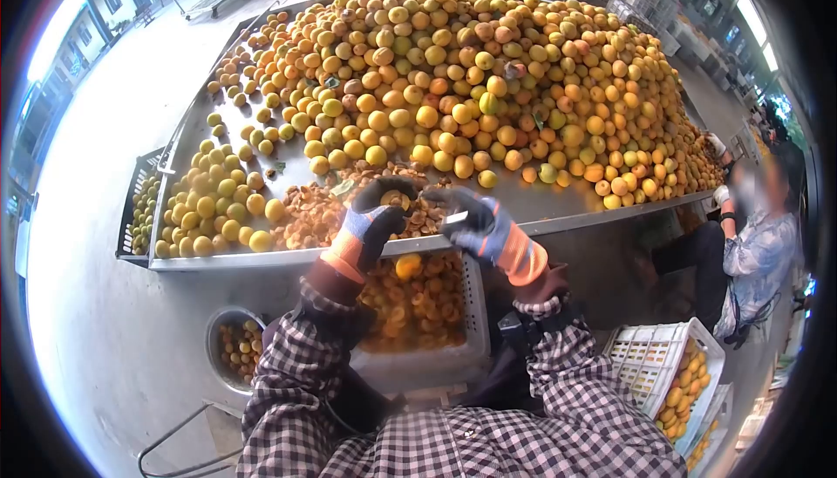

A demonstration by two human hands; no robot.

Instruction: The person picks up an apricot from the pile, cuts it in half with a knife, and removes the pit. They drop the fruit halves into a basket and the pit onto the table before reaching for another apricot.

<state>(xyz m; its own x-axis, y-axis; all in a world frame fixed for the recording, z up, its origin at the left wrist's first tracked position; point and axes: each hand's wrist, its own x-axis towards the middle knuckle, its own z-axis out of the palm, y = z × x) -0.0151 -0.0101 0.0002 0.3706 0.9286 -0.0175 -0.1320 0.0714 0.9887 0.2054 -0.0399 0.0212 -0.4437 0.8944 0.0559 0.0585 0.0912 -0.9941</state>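
Observation:
My left hand (377, 216), in a dark-palmed glove with blue and orange, is curled round an apricot (397, 200) above the metal table's front edge. Close beside it, my right hand (475, 223) wears a matching glove, its fingers bent together. A small white piece (456, 216) shows at those fingers; I cannot make out what it is. Below both hands, a white crate (475, 304) holds halved apricots (414, 304). A blurred orange apricot piece (408, 266) shows over them. Brown apricot pits (314, 214) lie heaped behind my left hand.
A large heap of apricots (488, 86) covers much of the metal table (187, 155). A bucket (212, 347) stands at lower left, a black crate (131, 234) at the table's left end. At right are a seated person (754, 251) and a white crate (645, 365) with apricots.

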